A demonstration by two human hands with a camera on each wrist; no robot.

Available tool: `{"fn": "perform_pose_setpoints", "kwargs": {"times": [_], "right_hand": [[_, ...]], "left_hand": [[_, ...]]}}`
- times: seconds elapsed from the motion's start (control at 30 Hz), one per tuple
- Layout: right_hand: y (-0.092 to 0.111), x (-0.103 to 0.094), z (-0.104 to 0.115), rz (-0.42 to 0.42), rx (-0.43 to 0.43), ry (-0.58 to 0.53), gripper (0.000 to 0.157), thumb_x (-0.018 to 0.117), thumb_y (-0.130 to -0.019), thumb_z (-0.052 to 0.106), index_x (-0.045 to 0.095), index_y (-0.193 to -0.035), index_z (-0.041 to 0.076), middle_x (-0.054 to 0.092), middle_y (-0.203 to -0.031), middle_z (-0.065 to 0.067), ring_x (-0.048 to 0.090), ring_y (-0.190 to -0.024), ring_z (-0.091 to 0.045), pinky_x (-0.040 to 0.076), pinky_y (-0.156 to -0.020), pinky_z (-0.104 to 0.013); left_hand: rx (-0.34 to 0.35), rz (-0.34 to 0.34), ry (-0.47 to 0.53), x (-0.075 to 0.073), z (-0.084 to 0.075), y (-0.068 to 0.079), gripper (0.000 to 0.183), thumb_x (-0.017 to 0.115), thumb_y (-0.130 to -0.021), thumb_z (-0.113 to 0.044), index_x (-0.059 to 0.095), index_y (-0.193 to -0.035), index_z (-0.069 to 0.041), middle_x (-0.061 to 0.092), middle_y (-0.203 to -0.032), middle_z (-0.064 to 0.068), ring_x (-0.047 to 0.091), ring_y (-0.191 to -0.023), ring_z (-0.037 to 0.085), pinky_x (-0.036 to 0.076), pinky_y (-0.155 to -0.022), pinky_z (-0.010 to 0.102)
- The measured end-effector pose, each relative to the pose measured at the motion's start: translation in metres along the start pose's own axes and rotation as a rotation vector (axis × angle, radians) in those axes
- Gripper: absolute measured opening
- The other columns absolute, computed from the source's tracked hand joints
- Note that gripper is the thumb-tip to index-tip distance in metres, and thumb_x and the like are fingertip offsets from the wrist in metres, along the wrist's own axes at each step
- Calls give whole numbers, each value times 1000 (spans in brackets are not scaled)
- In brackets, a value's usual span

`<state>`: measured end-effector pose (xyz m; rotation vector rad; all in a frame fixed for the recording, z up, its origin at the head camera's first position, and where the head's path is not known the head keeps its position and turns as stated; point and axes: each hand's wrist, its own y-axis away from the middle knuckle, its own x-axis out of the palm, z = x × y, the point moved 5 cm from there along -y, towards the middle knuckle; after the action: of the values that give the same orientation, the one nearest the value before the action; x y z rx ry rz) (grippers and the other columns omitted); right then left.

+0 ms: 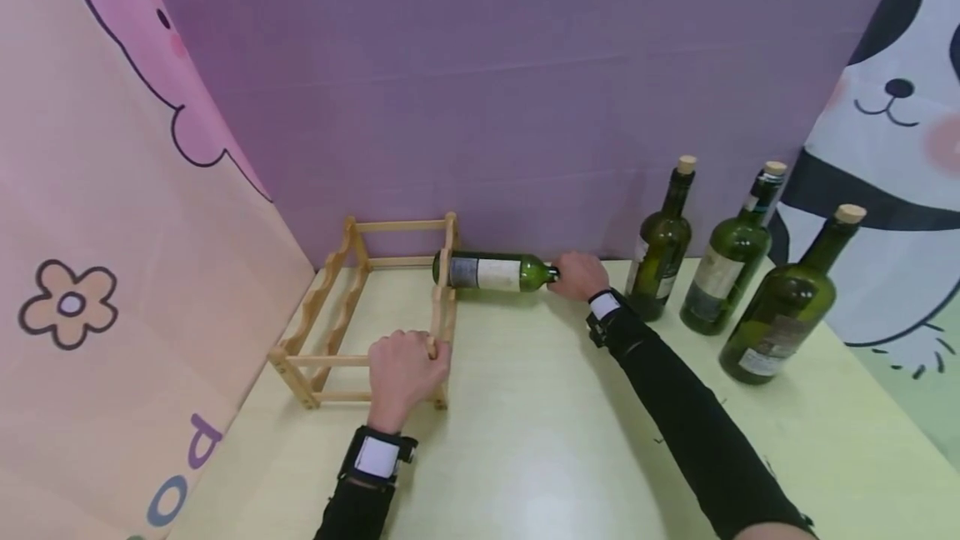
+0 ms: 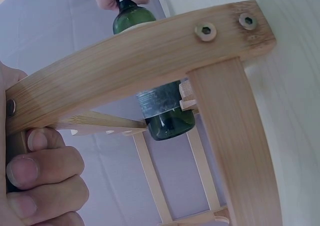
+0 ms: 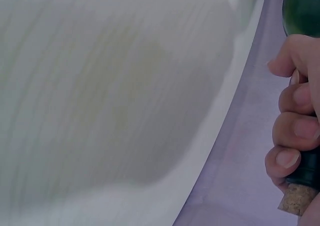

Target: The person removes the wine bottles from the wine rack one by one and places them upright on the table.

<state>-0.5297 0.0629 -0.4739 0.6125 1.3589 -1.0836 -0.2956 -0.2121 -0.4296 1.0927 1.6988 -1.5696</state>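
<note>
My right hand (image 1: 581, 276) grips a green wine bottle (image 1: 498, 273) by its neck, and the bottle lies on its side. Its base end passes through the near right side of a wooden wine rack (image 1: 337, 361), at the rack's far end. In the right wrist view the fingers wrap the neck, with the cork (image 3: 297, 200) sticking out below them. My left hand (image 1: 405, 369) holds the rack's front right corner, its fingers (image 2: 47, 166) curled round the top bar. The left wrist view shows the bottle's base inside the rack frame.
Three upright corked green bottles stand at the right: one at the back (image 1: 660, 252), one in the middle (image 1: 727, 273) and one in front (image 1: 783, 315). A purple cloth wall (image 1: 525, 107) rises behind the pale table (image 1: 525, 440).
</note>
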Motion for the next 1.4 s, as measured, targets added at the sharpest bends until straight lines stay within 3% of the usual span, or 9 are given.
{"fn": "perform_pose_setpoints", "kwargs": {"times": [0.4, 0.6, 0.9, 1.4], "right_hand": [[15, -11, -8, -53, -6, 28, 26, 79, -81, 30, 62, -67, 16, 55, -61, 3, 53, -56, -17, 39, -51, -34], [22, -18, -13, -41, 4, 14, 26, 78, -82, 26, 60, -66, 15, 49, -59, 4, 48, -54, -16, 34, -50, -32], [37, -25, -13, -30, -12, 37, 22, 78, -83, 25, 63, -70, 15, 51, -61, 4, 48, -55, -15, 34, -50, -30], [62, -38, -16, -64, -57, 62, 32, 78, -82, 26, 52, -63, 20, 41, -58, 7, 42, -54, -14, 30, -50, -30]], "left_hand": [[-6, -9, -7, -1, 1, -1, 48, 61, -89, -33, 40, -47, -20, 33, -46, -5, 35, -42, 15, 21, -40, 29], [3, -22, 1, -3, 0, -1, 50, 68, -87, -29, 40, -47, -20, 32, -45, -5, 33, -41, 14, 20, -39, 28], [6, -9, 6, -2, 1, 1, 49, 65, -87, -29, 39, -47, -20, 31, -46, -6, 32, -42, 14, 20, -39, 28], [18, -25, 29, -3, 0, 1, 49, 65, -87, -29, 37, -48, -20, 27, -46, -7, 29, -43, 13, 18, -40, 28]]}}
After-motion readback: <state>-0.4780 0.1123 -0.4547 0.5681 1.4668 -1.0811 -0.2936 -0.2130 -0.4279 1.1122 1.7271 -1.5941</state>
